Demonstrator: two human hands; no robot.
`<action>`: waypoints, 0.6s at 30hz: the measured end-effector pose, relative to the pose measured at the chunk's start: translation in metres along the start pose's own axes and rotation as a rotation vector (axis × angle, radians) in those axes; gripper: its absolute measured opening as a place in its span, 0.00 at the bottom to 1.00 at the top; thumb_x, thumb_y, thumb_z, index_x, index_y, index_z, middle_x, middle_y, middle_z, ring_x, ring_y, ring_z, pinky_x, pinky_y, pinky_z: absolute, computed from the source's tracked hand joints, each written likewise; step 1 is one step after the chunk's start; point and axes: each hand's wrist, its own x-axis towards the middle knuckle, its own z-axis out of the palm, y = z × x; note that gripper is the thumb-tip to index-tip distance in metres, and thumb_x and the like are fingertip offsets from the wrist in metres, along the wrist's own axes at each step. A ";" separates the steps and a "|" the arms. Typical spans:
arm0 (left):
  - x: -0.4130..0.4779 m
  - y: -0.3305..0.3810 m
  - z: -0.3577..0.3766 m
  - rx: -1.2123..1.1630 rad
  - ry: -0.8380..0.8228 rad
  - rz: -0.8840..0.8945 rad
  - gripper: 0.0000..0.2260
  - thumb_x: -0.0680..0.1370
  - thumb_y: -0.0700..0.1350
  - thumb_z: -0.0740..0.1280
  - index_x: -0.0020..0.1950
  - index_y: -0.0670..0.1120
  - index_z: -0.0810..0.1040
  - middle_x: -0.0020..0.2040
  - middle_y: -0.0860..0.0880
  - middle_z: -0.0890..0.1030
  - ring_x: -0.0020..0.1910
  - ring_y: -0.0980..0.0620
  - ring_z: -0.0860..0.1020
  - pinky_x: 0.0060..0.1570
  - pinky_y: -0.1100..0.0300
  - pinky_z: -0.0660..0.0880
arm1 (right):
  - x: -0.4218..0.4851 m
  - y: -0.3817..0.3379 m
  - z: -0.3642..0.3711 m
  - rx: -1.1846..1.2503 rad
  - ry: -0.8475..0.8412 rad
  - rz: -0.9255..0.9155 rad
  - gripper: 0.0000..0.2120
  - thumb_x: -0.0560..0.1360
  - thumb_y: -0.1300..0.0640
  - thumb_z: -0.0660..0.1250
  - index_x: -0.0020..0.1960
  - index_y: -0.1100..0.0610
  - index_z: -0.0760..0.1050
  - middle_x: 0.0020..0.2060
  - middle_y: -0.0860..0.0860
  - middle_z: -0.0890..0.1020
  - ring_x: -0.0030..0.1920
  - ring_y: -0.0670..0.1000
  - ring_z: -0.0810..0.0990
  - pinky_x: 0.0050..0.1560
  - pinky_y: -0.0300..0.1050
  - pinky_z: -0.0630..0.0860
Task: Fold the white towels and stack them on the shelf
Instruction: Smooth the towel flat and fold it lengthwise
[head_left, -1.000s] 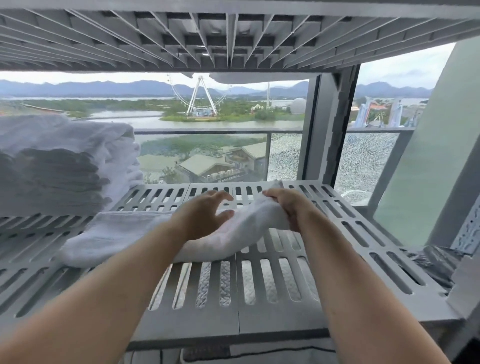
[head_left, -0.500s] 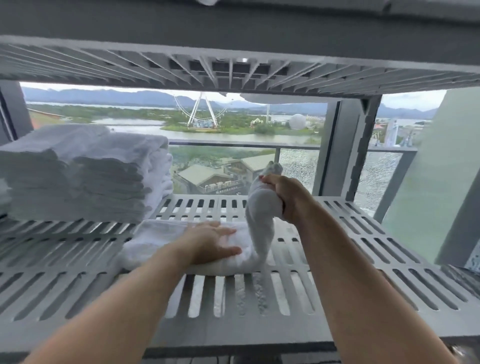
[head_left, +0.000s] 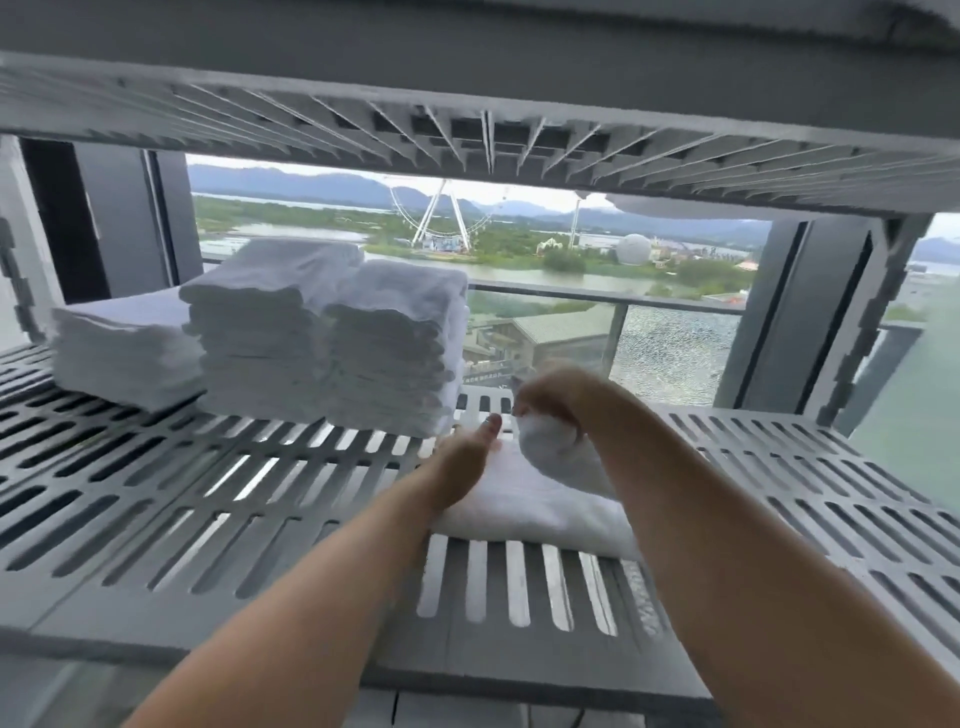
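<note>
A white towel (head_left: 524, 506) lies on the slotted grey shelf (head_left: 208, 499), half folded. My right hand (head_left: 553, 397) is shut on one end of it and holds that end lifted over the part lying flat. My left hand (head_left: 467, 457) presses edge-on, fingers straight, against the towel's left side. A stack of folded white towels (head_left: 332, 338) stands at the back left of the shelf, a lower pile (head_left: 122, 348) beside it.
Another slotted shelf (head_left: 467, 130) hangs close overhead. Dark uprights stand at the back left (head_left: 57, 228) and back right (head_left: 852, 312). Behind the shelf is a window with a glass railing. The shelf's right part (head_left: 831, 478) bears nothing.
My right hand has carried the towel's lifted end leftward and down over the flat part. My left hand has turned from flat on the towel to edge-on. The camera has swung left.
</note>
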 end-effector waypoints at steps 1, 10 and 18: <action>0.000 -0.001 -0.003 -0.128 -0.016 -0.005 0.40 0.73 0.72 0.53 0.73 0.45 0.73 0.72 0.44 0.74 0.72 0.46 0.70 0.75 0.45 0.61 | 0.001 -0.005 0.007 -0.025 -0.019 0.007 0.18 0.77 0.58 0.67 0.64 0.62 0.76 0.49 0.56 0.74 0.48 0.55 0.73 0.50 0.47 0.73; 0.003 -0.009 -0.019 -0.723 -0.130 0.073 0.34 0.81 0.68 0.48 0.82 0.50 0.53 0.81 0.43 0.58 0.55 0.60 0.79 0.39 0.68 0.79 | -0.009 -0.027 0.052 -0.054 0.086 0.039 0.13 0.78 0.58 0.64 0.59 0.62 0.80 0.53 0.58 0.82 0.53 0.58 0.82 0.49 0.44 0.77; 0.002 -0.013 -0.025 -0.797 -0.131 0.003 0.32 0.83 0.65 0.46 0.80 0.46 0.58 0.77 0.44 0.66 0.74 0.48 0.69 0.71 0.55 0.66 | -0.005 -0.016 0.068 0.244 0.033 0.076 0.15 0.79 0.54 0.63 0.47 0.68 0.74 0.29 0.61 0.84 0.29 0.59 0.85 0.25 0.44 0.77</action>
